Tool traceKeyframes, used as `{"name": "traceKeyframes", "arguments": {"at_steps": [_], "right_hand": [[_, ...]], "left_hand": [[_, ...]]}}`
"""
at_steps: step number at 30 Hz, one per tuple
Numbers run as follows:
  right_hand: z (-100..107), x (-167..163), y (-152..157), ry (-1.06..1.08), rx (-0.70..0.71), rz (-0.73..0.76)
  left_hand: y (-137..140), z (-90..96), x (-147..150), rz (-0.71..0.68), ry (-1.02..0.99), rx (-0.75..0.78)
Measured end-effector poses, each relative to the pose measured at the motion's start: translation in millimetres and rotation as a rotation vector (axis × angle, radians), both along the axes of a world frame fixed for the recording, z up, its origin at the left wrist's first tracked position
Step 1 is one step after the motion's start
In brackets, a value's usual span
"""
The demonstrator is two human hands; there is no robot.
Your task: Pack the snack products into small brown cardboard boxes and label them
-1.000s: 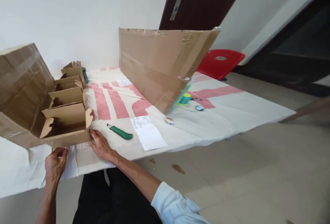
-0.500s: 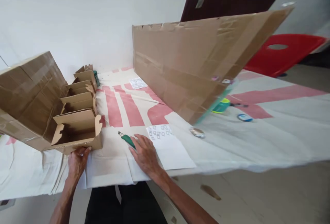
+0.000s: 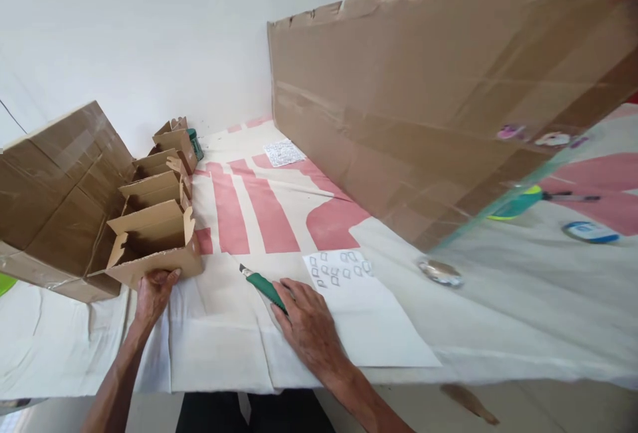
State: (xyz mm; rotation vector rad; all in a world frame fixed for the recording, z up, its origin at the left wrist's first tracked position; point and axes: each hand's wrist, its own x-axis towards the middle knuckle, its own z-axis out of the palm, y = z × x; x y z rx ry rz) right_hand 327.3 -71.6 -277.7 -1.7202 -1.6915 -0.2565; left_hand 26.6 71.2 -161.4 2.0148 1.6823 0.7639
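My left hand (image 3: 155, 295) is closed at the lower front of the nearest small cardboard box (image 3: 164, 265), thumb against its front wall and the other fingers partly hidden. The box is open at the top, its back flap standing up. In my right hand (image 3: 310, 323) is a green utility knife (image 3: 266, 290), its dark blade tip pointing away and to the left, low over the cloth. A white sheet of paper (image 3: 383, 327) with small drawn box shapes lies partly under that hand.
Several more open boxes (image 3: 152, 187) stand in a row behind, beside a large carton (image 3: 64, 200). A big cardboard panel (image 3: 399, 107) leans at the right. A patterned paper (image 3: 283, 153), a green container (image 3: 195, 145) and a tape roll (image 3: 441, 272) rest on the cloth-covered table (image 3: 498, 327).
The view has shifted, so the cardboard panel and the papers look larger and lie farther right. Both hands keep their hold, on the box and on the knife.
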Motion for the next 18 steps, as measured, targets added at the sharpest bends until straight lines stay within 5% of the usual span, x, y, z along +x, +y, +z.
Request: {"name": "traceKeyframes", "arguments": {"at_steps": [11,18], "right_hand": [[3,2,-2,-0.02,0.027,-0.009],[1,2,-3,0.02,0.001,0.006]], "left_hand": [[84,1.7,6,-0.018,-0.072,-0.01],[101,0.2,2,0.044,-0.096,-0.012]]}}
